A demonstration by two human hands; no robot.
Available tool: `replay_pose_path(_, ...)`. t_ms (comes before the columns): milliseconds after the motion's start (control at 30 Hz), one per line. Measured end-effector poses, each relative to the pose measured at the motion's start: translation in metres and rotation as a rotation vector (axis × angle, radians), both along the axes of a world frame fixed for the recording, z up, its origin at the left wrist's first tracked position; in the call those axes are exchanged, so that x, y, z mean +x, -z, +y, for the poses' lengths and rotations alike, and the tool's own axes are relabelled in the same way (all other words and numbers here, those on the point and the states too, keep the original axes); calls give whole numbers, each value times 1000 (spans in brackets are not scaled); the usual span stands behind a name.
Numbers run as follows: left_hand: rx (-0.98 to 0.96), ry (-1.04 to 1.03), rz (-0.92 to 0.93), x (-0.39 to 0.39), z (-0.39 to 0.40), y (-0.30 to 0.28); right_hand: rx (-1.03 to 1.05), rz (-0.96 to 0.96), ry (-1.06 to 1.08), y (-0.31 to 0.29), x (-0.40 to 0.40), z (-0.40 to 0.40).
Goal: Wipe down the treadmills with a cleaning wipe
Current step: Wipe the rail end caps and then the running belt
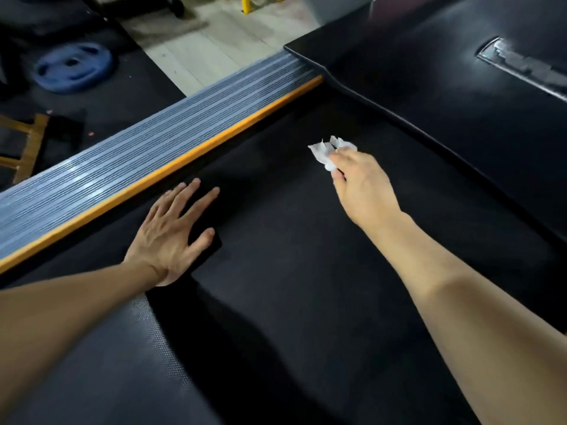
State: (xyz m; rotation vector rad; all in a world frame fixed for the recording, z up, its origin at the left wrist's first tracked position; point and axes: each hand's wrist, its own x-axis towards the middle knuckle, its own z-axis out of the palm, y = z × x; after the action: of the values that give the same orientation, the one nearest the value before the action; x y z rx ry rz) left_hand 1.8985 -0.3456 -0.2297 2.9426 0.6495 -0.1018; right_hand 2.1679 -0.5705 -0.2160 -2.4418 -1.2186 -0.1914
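Wipe [329, 151]: white, crumpled, fingers-pinched

Matt black belt [291, 271], finely dimpled rubber texture. Ribbed grey side rail [138, 154], metallic-looking sheen, edged by a smooth orange strip [171, 176]. Glossy black plastic motor cover [429, 75]. Crumpled thin white wipe [325, 150], papery. Matt blue weight plate [72, 67]. Bare wooden frame [27, 145].
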Motion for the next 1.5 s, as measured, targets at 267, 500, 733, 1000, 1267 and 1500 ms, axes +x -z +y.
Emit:
replay_pose_path(267,-22,-260,-98,-19,-108,-4,-265,-156,58,-11,6,11)
replay_pose_path(500,15,-409,-66,-20,-188,9,54,-107,-58,-4,-60,34)
replay_pose_path(733,7,-397,-70,-20,-189,8,-94,-101,-393,-4,-53,22)
replay_pose_path(1000,6,-399,-82,-19,-188,8,-40,96,-72,-18,-50,2)
replay_pose_path(1267,-8,-397,-124,-20,-190,7,-173,-63,-88,-18,3,-27)
replay_pose_path(1500,-18,-394,-123,-20,-189,9,-76,159,-120,-15,-89,-27)
